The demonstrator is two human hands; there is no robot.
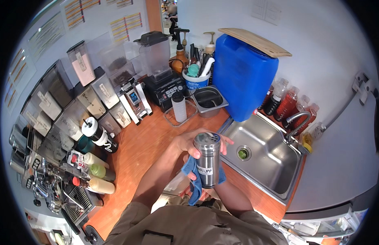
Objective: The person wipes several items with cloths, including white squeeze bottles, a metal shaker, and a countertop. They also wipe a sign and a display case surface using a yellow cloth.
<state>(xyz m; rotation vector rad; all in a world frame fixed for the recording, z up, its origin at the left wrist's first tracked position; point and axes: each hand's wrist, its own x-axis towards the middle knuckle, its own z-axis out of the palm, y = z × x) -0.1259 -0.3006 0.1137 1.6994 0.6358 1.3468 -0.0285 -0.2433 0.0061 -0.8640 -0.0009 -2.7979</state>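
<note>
A stainless steel shaker (pixel 207 159) with a perforated lid stands upright in the air before my body, between the counter and the sink. Its side bears a handwritten label. My left hand (pixel 189 145) wraps around the upper part from behind, thumb on the near left side and fingertips showing on the right. Lower down, my right hand (pixel 192 176) holds a blue cloth (pixel 195 190) against the shaker; most of this hand is hidden behind the metal, with fingertips showing at the left. The cloth hangs below and shows on both sides.
To the right is a steel sink (pixel 256 153) with a curved faucet (pixel 299 118) and green matter in its drain. Behind stand a blue jerrycan (pixel 244 76), a blender (pixel 158 61) and a squeeze bottle (pixel 179 107). Storage containers (pixel 91 101) and an espresso machine (pixel 51 190) line the left.
</note>
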